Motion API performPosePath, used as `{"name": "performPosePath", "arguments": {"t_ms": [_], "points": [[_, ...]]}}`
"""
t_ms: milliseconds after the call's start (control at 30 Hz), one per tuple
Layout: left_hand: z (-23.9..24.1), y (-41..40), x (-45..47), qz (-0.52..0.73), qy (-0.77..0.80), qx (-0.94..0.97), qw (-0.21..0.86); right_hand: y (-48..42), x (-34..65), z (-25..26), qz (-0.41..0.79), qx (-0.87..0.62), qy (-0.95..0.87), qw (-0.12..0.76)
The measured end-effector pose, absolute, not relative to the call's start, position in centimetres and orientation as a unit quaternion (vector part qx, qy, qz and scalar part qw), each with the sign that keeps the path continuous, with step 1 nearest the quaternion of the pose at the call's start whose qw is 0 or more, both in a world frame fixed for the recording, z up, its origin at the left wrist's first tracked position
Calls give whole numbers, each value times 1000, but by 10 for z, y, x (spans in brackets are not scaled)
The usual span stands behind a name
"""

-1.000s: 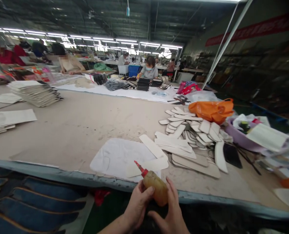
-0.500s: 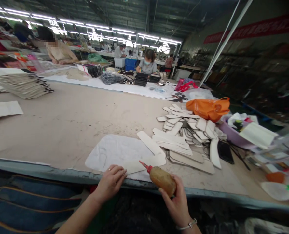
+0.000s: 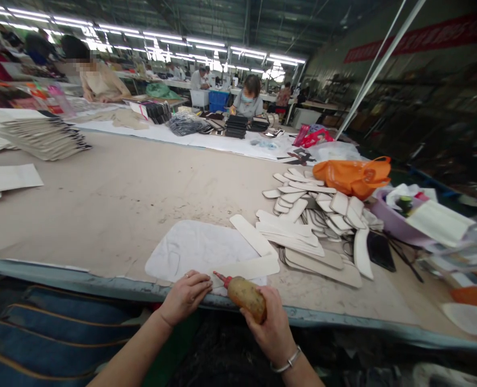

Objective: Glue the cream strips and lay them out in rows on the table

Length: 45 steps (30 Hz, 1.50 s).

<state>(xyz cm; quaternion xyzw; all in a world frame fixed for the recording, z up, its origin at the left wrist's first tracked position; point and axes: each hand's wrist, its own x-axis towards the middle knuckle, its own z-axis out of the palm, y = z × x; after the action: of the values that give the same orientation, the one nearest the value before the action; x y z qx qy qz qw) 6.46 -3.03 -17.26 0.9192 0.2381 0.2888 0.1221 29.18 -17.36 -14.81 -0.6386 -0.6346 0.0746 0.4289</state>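
Observation:
My right hand (image 3: 269, 322) is wrapped around a yellowish-brown glue bottle (image 3: 246, 298) with a red nozzle. The bottle lies tilted, its tip pointing left over a white strip (image 3: 248, 267) near the table's front edge. My left hand (image 3: 188, 295) has its fingers pressed together on the left end of that strip, just left of the nozzle tip; the thumb is hidden. Beneath the strip is a white sheet (image 3: 194, 244) with rounded corners. A second white strip (image 3: 250, 234) slants away behind the first, its near end meeting it.
To the right lie stacked white strips (image 3: 290, 231), a heap of edged pieces (image 3: 323, 207), a black phone (image 3: 380, 251), an orange bag (image 3: 351, 177) and a purple basin (image 3: 395, 220). Stacked panels (image 3: 33, 134) stand far left. A co-worker (image 3: 248, 99) sits across the table.
My right hand has moved the bottle left along the strip, bringing the nozzle tip close to my left fingers. My left hand stays on the strip's end. The view has shifted slightly.

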Motion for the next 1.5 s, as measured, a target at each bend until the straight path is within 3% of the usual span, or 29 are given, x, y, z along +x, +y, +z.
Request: {"name": "performPosePath", "arguments": {"t_ms": [933, 1500], "points": [[-173, -28, 70, 291, 220, 926, 100, -172, 292, -137, 120, -654, -598, 448], [-175, -25, 69, 303, 203, 924, 114, -205, 363, -143, -30, -771, -487, 408]]}}
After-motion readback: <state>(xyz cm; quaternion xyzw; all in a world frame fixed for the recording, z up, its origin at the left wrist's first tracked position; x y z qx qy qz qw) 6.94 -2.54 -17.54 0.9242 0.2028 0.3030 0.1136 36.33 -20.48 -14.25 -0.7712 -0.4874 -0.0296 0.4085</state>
